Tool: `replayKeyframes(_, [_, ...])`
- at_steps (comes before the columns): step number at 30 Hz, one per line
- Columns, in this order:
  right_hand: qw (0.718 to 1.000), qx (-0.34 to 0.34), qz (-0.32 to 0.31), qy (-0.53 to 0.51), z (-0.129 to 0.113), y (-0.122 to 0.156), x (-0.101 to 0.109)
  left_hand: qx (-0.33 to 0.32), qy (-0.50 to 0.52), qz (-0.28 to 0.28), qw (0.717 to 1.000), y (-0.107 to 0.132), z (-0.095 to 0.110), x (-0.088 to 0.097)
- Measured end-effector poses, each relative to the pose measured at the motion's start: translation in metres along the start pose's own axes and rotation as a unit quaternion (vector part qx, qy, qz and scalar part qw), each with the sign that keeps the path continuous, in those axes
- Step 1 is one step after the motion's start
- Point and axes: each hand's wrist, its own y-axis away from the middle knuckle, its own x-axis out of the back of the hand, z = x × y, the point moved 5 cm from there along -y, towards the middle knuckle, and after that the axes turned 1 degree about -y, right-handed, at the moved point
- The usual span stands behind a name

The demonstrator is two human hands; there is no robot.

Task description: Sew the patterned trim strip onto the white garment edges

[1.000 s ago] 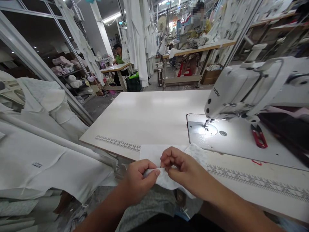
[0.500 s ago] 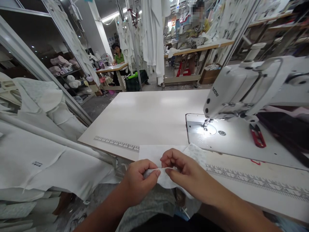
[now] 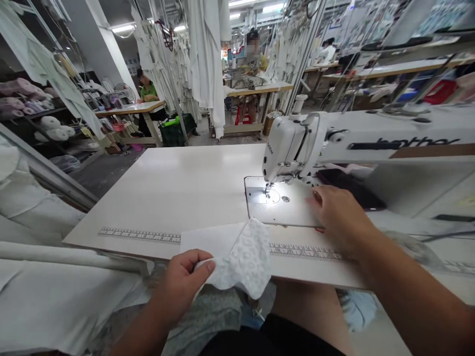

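My left hand point(image 3: 181, 279) grips a white patterned fabric piece point(image 3: 248, 259) at its lower edge, just in front of the table edge. A plain white fabric sheet point(image 3: 211, 238) lies flat on the table, partly under that piece. My right hand point(image 3: 339, 212) holds no cloth. Its curled fingers rest at the front right of the sewing machine's metal bed plate point(image 3: 278, 202). Red snips point(image 3: 321, 230) are nearly hidden under that hand, and I cannot tell whether it touches them. The Brother sewing machine point(image 3: 293, 146) stands to the hand's left, its lit needle point(image 3: 267, 190) over the plate.
The white sewing table point(image 3: 185, 183) carries printed ruler scales point(image 3: 306, 252) along its front. White garments point(image 3: 48, 291) are piled at the left. A dark flat object point(image 3: 349, 188) lies behind the machine. Co-workers sit at tables farther back, one point(image 3: 148, 91) in a green top.
My right hand has let go of the fabric and moved right onto the machine's bed plate. The fabric now hangs from my left hand alone. The view has turned right.
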Motion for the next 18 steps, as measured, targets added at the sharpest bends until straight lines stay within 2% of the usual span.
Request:
replayKeyframes(3, [0.999,-0.019,-0.013,0.03,0.011,-0.007,-0.001,0.012,0.041,0.003,0.999,-0.001,0.001,-0.004])
replayKeyframes(6, [0.999,-0.039,-0.026,0.022,0.012,0.002,-0.002,0.009,0.054,0.003,0.998,-0.003,0.001,-0.004])
replayKeyframes(9, [0.997,-0.073,-0.028,-0.021,0.009,0.027,-0.001,0.009,0.056,0.007,0.998,-0.004,-0.001,-0.003])
replayKeyframes(11, [0.99,-0.069,-0.031,-0.117,-0.005,0.053,-0.003,0.006,0.046,0.009,0.999,-0.004,-0.002,-0.004])
replayKeyframes(12, [0.965,-0.056,-0.024,-0.254,-0.018,0.068,-0.003,0.004,0.041,0.008,0.999,-0.005,-0.002,-0.005])
replayKeyframes(14, [0.9,-0.016,-0.085,-0.428,-0.055,0.097,-0.01,-0.004,0.026,0.002,1.0,-0.005,0.0,-0.008])
replayKeyframes(16, [0.838,0.03,-0.173,-0.516,-0.099,0.121,-0.017,-0.021,-0.013,-0.001,1.0,-0.003,0.005,-0.011])
replayKeyframes(18, [0.807,0.024,-0.215,-0.549,-0.131,0.133,-0.023,-0.053,-0.081,0.006,0.995,0.0,0.011,-0.013])
